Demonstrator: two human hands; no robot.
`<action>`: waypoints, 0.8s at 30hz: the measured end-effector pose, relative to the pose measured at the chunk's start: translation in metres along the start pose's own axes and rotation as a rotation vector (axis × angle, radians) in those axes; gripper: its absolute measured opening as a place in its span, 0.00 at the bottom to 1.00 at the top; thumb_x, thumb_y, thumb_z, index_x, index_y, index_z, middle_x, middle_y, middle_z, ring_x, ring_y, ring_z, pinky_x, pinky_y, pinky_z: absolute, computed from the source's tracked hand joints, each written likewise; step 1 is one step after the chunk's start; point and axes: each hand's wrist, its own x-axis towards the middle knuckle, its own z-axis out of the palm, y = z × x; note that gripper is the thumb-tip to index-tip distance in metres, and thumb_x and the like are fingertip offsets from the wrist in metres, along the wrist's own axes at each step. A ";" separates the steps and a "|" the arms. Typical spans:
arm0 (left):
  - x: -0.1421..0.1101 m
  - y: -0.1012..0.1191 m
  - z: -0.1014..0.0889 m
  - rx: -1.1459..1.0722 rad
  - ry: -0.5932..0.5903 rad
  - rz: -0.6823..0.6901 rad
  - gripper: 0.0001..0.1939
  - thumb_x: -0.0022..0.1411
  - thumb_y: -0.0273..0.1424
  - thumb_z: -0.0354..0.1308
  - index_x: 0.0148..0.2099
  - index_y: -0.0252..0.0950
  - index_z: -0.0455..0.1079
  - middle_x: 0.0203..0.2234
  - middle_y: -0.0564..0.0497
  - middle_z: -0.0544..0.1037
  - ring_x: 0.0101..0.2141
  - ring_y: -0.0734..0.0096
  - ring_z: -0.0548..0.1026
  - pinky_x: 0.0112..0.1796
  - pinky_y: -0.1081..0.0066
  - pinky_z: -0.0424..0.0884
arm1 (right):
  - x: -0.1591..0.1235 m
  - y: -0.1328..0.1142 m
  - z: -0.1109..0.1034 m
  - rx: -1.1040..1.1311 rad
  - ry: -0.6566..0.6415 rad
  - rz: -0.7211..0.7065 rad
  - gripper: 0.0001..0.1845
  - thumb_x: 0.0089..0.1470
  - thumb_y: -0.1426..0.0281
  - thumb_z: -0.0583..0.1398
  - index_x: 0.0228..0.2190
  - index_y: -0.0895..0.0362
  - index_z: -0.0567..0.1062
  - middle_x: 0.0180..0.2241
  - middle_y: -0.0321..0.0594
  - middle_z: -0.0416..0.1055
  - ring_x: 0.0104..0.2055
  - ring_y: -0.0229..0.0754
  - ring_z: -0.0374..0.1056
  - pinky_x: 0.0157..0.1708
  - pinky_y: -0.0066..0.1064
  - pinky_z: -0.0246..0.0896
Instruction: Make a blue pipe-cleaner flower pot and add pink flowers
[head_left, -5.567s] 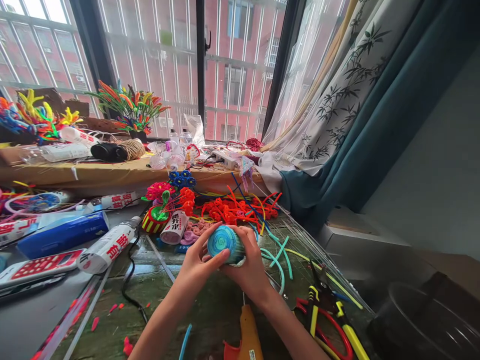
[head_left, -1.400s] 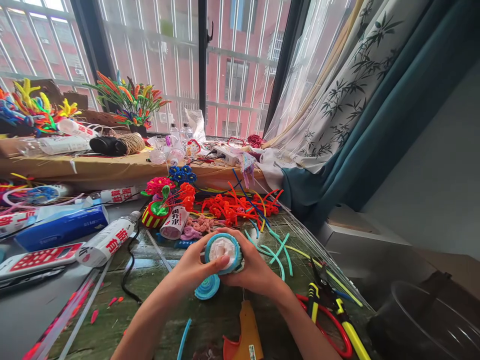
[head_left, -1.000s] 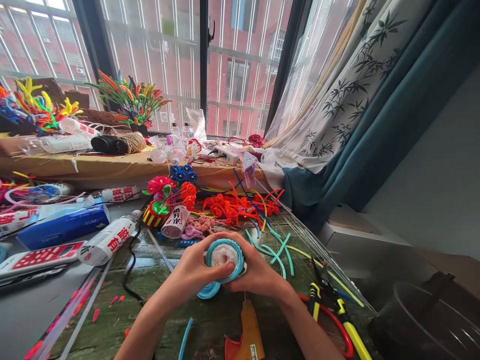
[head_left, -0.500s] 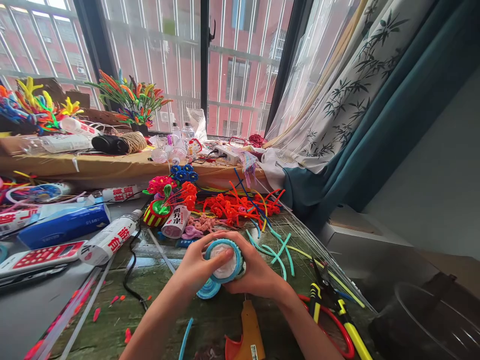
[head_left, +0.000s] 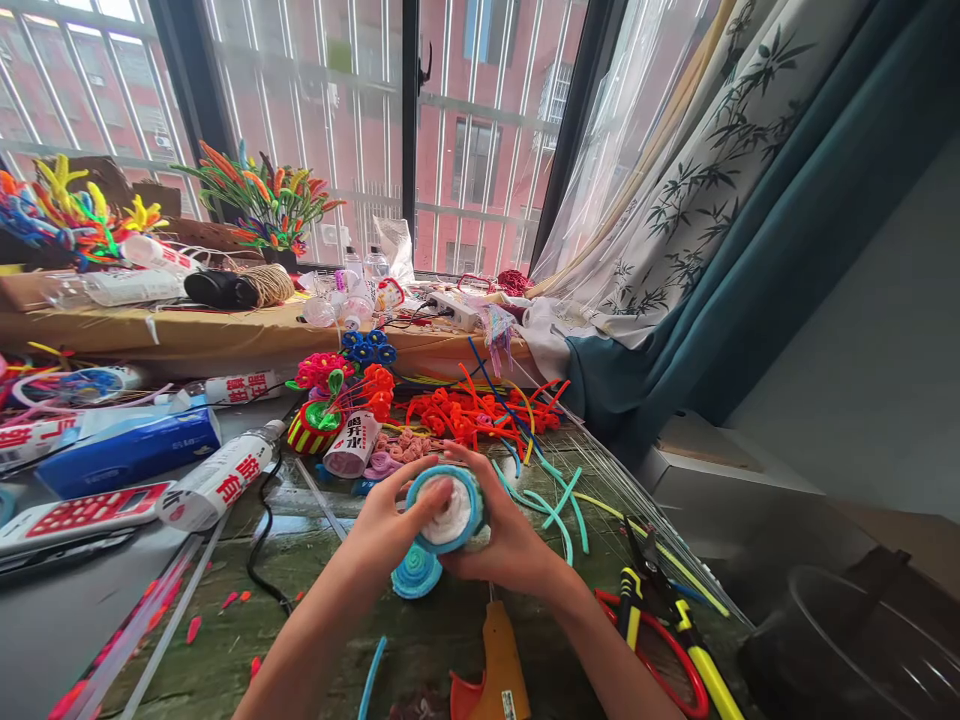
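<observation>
Both hands hold a round cup-like piece [head_left: 470, 500] with a blue pipe-cleaner rim and white padding inside its opening. My left hand [head_left: 391, 520] grips its left side, the thumb pressing on the white padding. My right hand [head_left: 514, 535] is wrapped round its right side. Just below it, a blue coiled pipe-cleaner disc [head_left: 416, 572] lies on the table. A yellow-orange glue gun [head_left: 501, 655] rests beneath my hands, its nozzle pointing up toward them. One short blue pipe cleaner [head_left: 373, 677] lies left of the glue gun.
Right of my hands lie black-and-yellow pliers [head_left: 643, 570] and red-handled scissors [head_left: 686, 665]. Turquoise pipe cleaners [head_left: 559, 505] and a red-orange pile [head_left: 469, 412] lie beyond. At left are a plastic bottle [head_left: 221, 478], a calculator [head_left: 97, 510] and a black cable [head_left: 262, 545].
The cup-like piece has shifted slightly left and tilted, showing more white padding. My left thumb has moved left across the padding, and more of the coiled disc shows.
</observation>
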 end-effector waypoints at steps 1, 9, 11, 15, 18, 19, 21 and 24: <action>0.000 -0.002 0.001 -0.007 0.026 0.004 0.38 0.51 0.56 0.62 0.56 0.34 0.69 0.53 0.42 0.77 0.54 0.50 0.73 0.52 0.58 0.69 | 0.001 0.002 0.001 0.041 0.043 0.017 0.54 0.39 0.80 0.70 0.63 0.42 0.57 0.64 0.39 0.57 0.65 0.50 0.59 0.63 0.43 0.56; -0.005 0.006 0.003 0.037 -0.053 0.118 0.39 0.47 0.54 0.67 0.54 0.37 0.67 0.50 0.43 0.78 0.52 0.51 0.74 0.53 0.59 0.69 | 0.003 0.004 -0.002 0.217 0.056 0.050 0.42 0.43 0.77 0.69 0.58 0.48 0.65 0.62 0.41 0.64 0.63 0.50 0.62 0.61 0.42 0.60; -0.005 0.008 0.002 0.079 -0.065 0.156 0.37 0.48 0.51 0.67 0.55 0.38 0.67 0.52 0.43 0.76 0.53 0.51 0.73 0.55 0.58 0.66 | 0.002 0.000 -0.004 0.204 0.017 0.062 0.43 0.43 0.79 0.67 0.60 0.47 0.64 0.64 0.40 0.62 0.66 0.50 0.59 0.63 0.42 0.58; -0.006 0.008 0.001 0.132 -0.077 0.166 0.35 0.52 0.48 0.65 0.57 0.37 0.64 0.52 0.42 0.75 0.51 0.53 0.73 0.53 0.58 0.68 | 0.002 -0.004 -0.005 0.147 -0.008 0.040 0.45 0.42 0.81 0.65 0.61 0.47 0.62 0.65 0.39 0.60 0.67 0.50 0.56 0.64 0.43 0.56; -0.005 0.007 0.002 0.144 -0.065 0.149 0.33 0.52 0.48 0.65 0.55 0.37 0.65 0.49 0.44 0.77 0.49 0.55 0.75 0.50 0.61 0.69 | 0.003 -0.003 -0.005 0.158 -0.018 0.028 0.43 0.42 0.81 0.65 0.59 0.48 0.65 0.63 0.40 0.62 0.65 0.50 0.59 0.63 0.43 0.57; -0.005 0.007 0.002 0.150 -0.064 0.151 0.31 0.52 0.47 0.65 0.54 0.37 0.66 0.48 0.45 0.77 0.48 0.55 0.75 0.49 0.61 0.69 | 0.003 -0.003 -0.005 0.166 -0.018 0.028 0.42 0.42 0.81 0.65 0.59 0.48 0.65 0.62 0.40 0.64 0.64 0.50 0.60 0.63 0.43 0.57; -0.004 0.006 0.002 0.153 -0.069 0.158 0.29 0.53 0.47 0.64 0.52 0.37 0.67 0.45 0.46 0.78 0.46 0.56 0.76 0.48 0.62 0.70 | 0.004 -0.002 -0.005 0.179 -0.011 0.038 0.42 0.41 0.80 0.66 0.58 0.49 0.66 0.60 0.41 0.66 0.62 0.50 0.63 0.62 0.43 0.58; -0.004 0.004 0.002 0.144 -0.071 0.156 0.28 0.55 0.47 0.63 0.52 0.36 0.68 0.44 0.45 0.79 0.45 0.56 0.76 0.48 0.61 0.70 | 0.004 -0.001 -0.005 0.186 0.002 0.057 0.41 0.41 0.81 0.66 0.58 0.50 0.66 0.59 0.41 0.67 0.61 0.49 0.65 0.61 0.42 0.59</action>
